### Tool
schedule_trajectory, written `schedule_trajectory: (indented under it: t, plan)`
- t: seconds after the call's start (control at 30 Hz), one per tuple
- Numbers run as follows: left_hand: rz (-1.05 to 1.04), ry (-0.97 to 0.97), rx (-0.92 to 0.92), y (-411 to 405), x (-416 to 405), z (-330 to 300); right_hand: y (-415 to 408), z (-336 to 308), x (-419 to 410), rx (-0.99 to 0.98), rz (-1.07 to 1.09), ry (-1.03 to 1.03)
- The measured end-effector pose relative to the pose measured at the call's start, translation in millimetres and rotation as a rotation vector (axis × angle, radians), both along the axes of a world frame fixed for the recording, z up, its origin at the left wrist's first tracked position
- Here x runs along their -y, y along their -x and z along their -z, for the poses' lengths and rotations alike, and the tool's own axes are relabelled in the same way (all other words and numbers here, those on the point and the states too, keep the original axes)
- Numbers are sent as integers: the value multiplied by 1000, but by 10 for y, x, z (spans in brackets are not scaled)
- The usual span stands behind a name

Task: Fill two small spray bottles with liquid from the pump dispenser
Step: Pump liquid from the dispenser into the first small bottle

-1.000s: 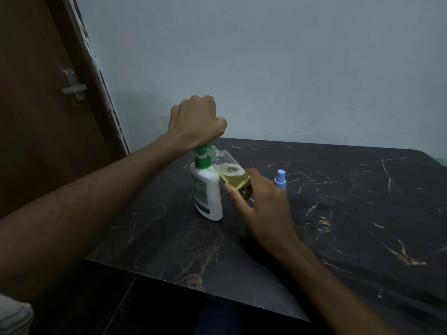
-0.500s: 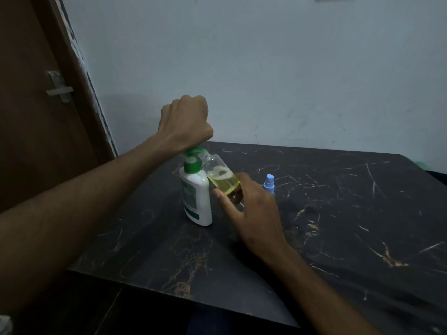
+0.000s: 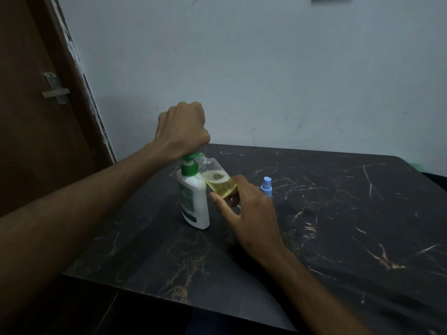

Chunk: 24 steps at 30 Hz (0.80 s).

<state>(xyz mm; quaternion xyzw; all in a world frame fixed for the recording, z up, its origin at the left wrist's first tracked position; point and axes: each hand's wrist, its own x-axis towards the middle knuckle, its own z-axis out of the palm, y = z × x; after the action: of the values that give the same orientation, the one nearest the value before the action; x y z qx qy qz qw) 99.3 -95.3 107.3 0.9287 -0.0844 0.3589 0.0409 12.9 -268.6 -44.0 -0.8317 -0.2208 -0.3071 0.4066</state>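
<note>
L hand (image 3: 182,129), fisted, presses w/ its heel on green pump (image 3: 191,156) of dispenser (image 3: 194,199), R hand (image 3: 244,211) at its 3 o'clock pinching tilted clear bottle (image 3: 219,181) half full of yellow liquid, mouth at nozzle; blue-capped bottle (image 3: 266,186) upright further at 3 o'clock on table (image 3: 338,213).

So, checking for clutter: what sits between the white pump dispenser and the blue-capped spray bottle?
In the head view, the tilted clear bottle of yellow liquid, held by the right hand, lies between the pump dispenser and blue-capped bottle.

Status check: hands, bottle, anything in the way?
Left hand fisted on pump dispenser. Right hand holds clear bottle tilted at spout, part-filled yellow. Blue-capped bottle stands behind; nothing blocking.
</note>
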Motion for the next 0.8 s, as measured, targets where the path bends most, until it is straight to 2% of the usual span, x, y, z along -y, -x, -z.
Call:
schedule_trajectory:
  t: [0.2,0.8]
  plan:
    - [15,-46,14,4,-21,-74,7,-4,2,1,-9,-5]
    - [-12,-24,-1,42,-10,8,19,-9,-1,-7,-12,-1]
